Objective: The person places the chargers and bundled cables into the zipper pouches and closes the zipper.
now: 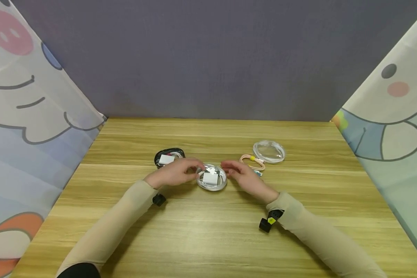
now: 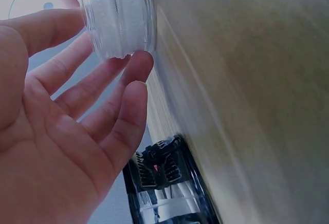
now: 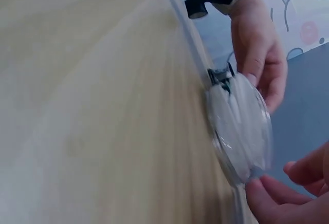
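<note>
A round clear case point(image 1: 212, 187) with a coiled white cable and a white charger inside stands between both hands, its face tilted toward the head camera. My left hand point(image 1: 177, 171) holds its left rim with thumb and fingertips. In the left wrist view, the left hand's fingers point(image 2: 134, 111) spread loosely past the rim. My right hand point(image 1: 248, 179) is at the opposite side with relaxed fingers. In the right wrist view, one fingertip point(image 3: 255, 189) meets the edge of the case point(image 3: 241, 126), while another stands off it.
Behind my left hand lies a black-rimmed case point(image 1: 169, 150) with a white charger. Beyond my right hand are a peach cable point(image 1: 258, 167) with a yellow tie and a coiled white cable point(image 1: 269, 159). A grey panel point(image 1: 215, 58) borders the wooden table point(image 1: 208, 239) at the back.
</note>
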{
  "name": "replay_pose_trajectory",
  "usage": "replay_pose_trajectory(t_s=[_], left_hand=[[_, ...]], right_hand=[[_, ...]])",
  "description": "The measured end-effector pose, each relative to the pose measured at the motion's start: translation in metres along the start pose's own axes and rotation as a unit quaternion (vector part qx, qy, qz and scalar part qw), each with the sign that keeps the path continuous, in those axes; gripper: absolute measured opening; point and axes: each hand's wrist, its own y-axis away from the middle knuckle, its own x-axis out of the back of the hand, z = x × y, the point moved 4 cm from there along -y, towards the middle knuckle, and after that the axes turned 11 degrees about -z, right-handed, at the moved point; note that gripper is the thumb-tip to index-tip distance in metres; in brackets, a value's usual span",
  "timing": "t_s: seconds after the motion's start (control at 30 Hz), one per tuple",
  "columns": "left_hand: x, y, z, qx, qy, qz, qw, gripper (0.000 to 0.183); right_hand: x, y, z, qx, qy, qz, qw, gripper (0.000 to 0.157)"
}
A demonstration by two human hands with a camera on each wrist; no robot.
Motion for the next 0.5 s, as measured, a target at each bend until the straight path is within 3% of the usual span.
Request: replay_pose_trajectory(t_s=[0.17, 0.37, 0.5], left_hand=[[-0.001, 0.002, -0.001, -0.008, 0.001, -0.001, 1.0, 0.026], [-0.004, 0.002, 0.001, -0.021, -0.011, 0.002, 0.9997, 0.026], [-0.004, 0.002, 0.004, -0.027, -0.025, 0.011, 0.9993, 0.028]], right_hand=[[-0.005, -0.003, 0.002, -0.014, 0.036, 0.006, 0.999, 0.037], [-0.005, -0.009, 0.004, -0.028, 0.035, 0.019, 0.999, 0.033], [-0.003, -0.012, 0.003, -0.033, 0.085, 0.038, 0.995, 0.031]])
